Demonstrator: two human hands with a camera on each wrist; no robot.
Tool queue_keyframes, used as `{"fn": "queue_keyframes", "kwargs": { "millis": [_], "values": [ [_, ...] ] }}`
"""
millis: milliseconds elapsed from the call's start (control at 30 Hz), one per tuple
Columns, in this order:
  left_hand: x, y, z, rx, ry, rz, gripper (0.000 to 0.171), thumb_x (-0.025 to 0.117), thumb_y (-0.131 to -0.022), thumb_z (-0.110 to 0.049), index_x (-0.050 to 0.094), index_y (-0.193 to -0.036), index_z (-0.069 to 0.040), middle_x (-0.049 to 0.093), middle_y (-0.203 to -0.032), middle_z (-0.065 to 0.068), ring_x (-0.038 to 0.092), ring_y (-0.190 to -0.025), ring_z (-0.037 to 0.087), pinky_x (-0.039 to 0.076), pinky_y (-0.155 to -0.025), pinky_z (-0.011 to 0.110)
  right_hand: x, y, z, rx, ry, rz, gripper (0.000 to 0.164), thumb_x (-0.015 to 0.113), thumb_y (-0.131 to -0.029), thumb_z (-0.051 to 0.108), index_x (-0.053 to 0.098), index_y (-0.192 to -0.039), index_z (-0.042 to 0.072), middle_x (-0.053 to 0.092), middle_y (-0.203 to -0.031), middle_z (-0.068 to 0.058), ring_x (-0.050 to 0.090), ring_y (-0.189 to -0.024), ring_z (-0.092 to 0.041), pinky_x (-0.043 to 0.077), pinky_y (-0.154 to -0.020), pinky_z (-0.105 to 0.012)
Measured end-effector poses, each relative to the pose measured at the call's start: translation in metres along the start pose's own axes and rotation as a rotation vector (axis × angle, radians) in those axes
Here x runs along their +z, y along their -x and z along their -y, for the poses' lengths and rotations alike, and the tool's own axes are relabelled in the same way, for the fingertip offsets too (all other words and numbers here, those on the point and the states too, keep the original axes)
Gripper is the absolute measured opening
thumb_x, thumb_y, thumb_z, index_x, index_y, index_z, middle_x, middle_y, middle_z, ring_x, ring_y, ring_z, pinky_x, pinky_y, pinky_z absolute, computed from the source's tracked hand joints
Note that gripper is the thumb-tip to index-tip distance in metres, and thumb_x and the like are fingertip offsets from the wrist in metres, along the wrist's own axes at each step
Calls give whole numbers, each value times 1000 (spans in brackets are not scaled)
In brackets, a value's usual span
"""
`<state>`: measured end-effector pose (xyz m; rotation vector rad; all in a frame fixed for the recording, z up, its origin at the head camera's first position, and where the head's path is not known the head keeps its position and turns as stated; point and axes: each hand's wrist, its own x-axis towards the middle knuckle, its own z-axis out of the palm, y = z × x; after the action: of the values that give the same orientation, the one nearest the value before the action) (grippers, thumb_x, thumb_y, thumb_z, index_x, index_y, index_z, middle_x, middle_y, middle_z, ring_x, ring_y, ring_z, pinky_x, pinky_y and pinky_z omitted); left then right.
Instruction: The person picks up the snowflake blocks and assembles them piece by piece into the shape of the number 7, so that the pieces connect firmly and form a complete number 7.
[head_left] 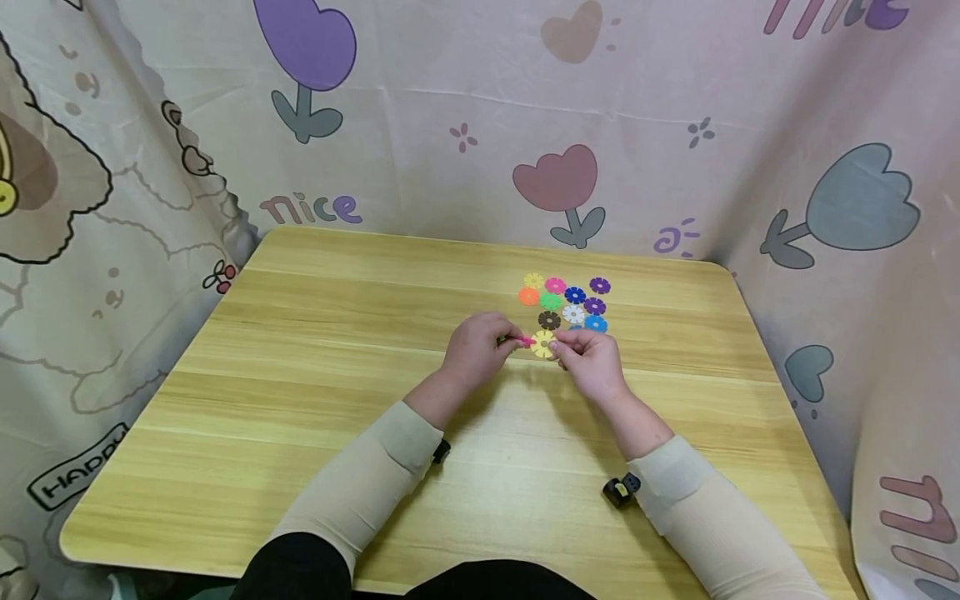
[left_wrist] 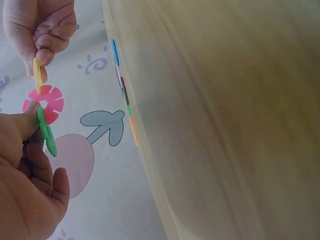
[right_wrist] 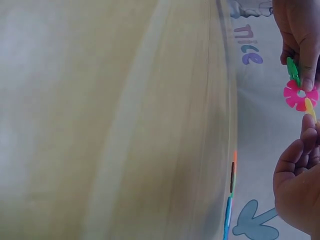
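Above the table, my left hand pinches a pink notched plastic snowflake disc that has a green disc slotted into it crosswise. My right hand pinches a yellow notched disc between thumb and fingertips. In both wrist views the yellow disc stands edge-on at the pink disc's rim, right at its notches. The left hand's fingers partly cover the green disc in the head view.
Just beyond the hands, several loose discs lie flat on the wooden table, among them an orange one, a brown one and a white one. A patterned curtain hangs behind the table's far edge.
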<state>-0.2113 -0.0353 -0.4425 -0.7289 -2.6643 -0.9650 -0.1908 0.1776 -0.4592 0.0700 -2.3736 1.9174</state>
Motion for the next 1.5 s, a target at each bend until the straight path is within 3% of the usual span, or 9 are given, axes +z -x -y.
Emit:
{"fn": "queue_keyframes", "kwargs": {
  "millis": [567,1033,1300,1500],
  "values": [
    [1,0,-1,-19,4,14,6,79,-98,-15,83,-99,-11,76,-100,1,70,-94,21,56,-83,37,3,-1,0,41,-31,-15,18,72,-94,-10,71,-111,-15,77,-87,-12,66,-67,-6,57,-64,-19],
    [2,0,-3,-1,6,-11,7,80,-97,-17,83,-98,-11,75,-97,0,69,-90,19,56,-79,36,5,-2,4,26,-54,-10,18,71,-94,-12,70,-111,-18,77,-89,-16,67,-67,-6,57,-64,-18],
    [2,-1,-4,-11,13,12,6,80,-97,-17,83,-98,-11,75,-98,0,68,-91,19,55,-80,35,1,0,6,30,-8,23,18,70,-96,-9,71,-112,-16,77,-92,-18,67,-68,-6,56,-64,-18],
    [4,-3,-5,37,-18,19,5,79,-97,-16,84,-99,-13,77,-100,-1,70,-95,20,55,-87,39,3,2,8,22,-20,38,20,71,-96,-8,71,-115,-15,77,-93,-19,67,-70,-8,56,-64,-19]
  ]
}}
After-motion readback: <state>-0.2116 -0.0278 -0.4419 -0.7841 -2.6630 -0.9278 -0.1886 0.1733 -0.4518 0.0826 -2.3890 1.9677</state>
